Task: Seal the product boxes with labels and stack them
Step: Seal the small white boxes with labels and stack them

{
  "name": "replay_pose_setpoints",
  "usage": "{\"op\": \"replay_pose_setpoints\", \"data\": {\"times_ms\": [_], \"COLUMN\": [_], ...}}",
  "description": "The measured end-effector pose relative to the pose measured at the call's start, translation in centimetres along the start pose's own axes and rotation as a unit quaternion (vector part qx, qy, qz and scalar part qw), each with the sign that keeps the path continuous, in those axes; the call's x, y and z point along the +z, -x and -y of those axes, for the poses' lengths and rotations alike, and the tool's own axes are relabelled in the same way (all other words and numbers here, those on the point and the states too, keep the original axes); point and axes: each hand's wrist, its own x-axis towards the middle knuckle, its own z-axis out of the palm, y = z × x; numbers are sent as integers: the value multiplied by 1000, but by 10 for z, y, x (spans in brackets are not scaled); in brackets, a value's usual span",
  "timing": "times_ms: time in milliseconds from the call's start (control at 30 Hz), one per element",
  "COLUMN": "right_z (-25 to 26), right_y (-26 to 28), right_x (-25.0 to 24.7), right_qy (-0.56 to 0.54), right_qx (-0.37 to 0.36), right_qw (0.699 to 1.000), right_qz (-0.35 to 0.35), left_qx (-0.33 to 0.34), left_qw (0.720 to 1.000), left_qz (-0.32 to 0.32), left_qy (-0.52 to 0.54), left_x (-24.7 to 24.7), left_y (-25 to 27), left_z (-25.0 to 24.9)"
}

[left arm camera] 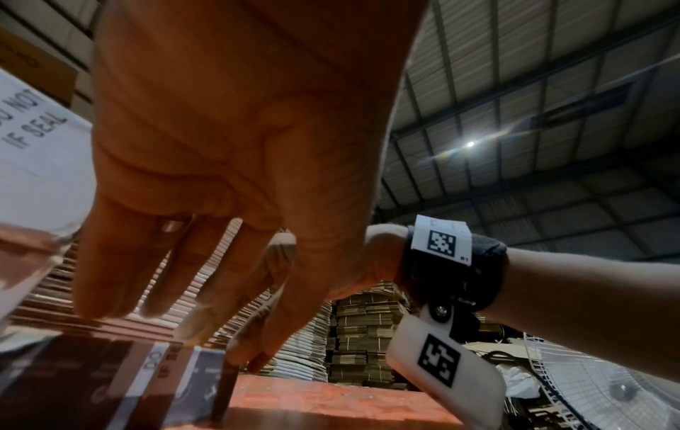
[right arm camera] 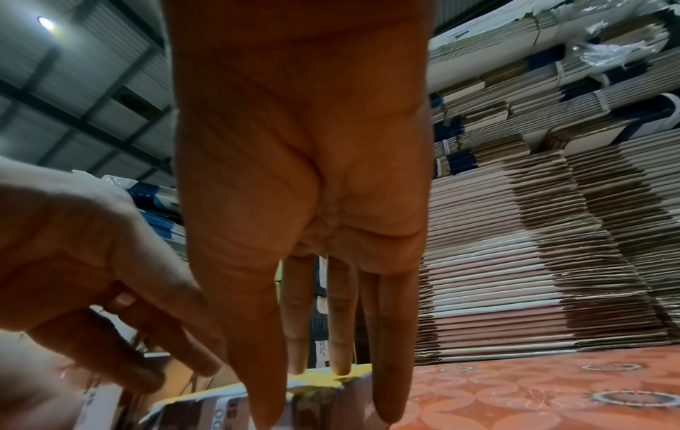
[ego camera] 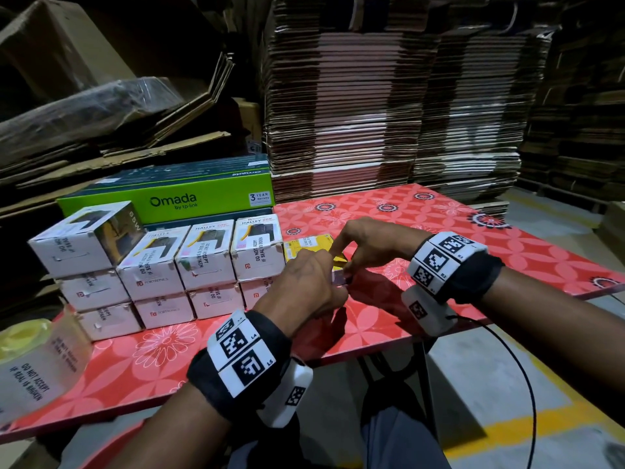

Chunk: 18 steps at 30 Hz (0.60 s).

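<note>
A small product box with a yellow face (ego camera: 304,248) lies on the red floral table (ego camera: 439,231), right of the stacked boxes, half hidden under both hands. My left hand (ego camera: 304,282) reaches over its near end, and the straight fingers (left arm camera: 206,305) press on the box (left arm camera: 110,378) beside a white seal label (left arm camera: 156,366) that crosses its edge. My right hand (ego camera: 368,245) holds the box (right arm camera: 323,389) from the right, with the thumb down over the label (right arm camera: 224,407) on the near face and fingertips (right arm camera: 340,363) on the yellow top.
Sealed white boxes (ego camera: 169,265) stand stacked two and three high at the table's left, before a green Omada carton (ego camera: 169,198). A roll of seal labels (ego camera: 33,360) lies at the near left corner. Tall piles of flat cardboard (ego camera: 389,96) rise behind the table.
</note>
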Motion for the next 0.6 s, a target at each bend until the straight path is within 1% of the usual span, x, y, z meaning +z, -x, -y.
{"op": "replay_pose_setpoints", "data": {"times_ms": [167, 267, 433, 600], "right_z": [-12, -15, -27, -41], "right_y": [3, -1, -24, -51], "right_x": [-13, -21, -32, -42], "right_qy": [-58, -59, -49, -20], "right_qx": [9, 9, 8, 0], "right_qw": [998, 998, 999, 999], "right_qz": [-9, -10, -2, 30], "left_qx": [9, 9, 10, 16], "left_qw": [999, 998, 999, 999], "left_qz": [-40, -54, -49, -25], "left_qy": [21, 23, 19, -25], "left_x": [-18, -28, -44, -49], "left_y": [-1, -8, -20, -31], "left_z": [1, -2, -13, -14]}}
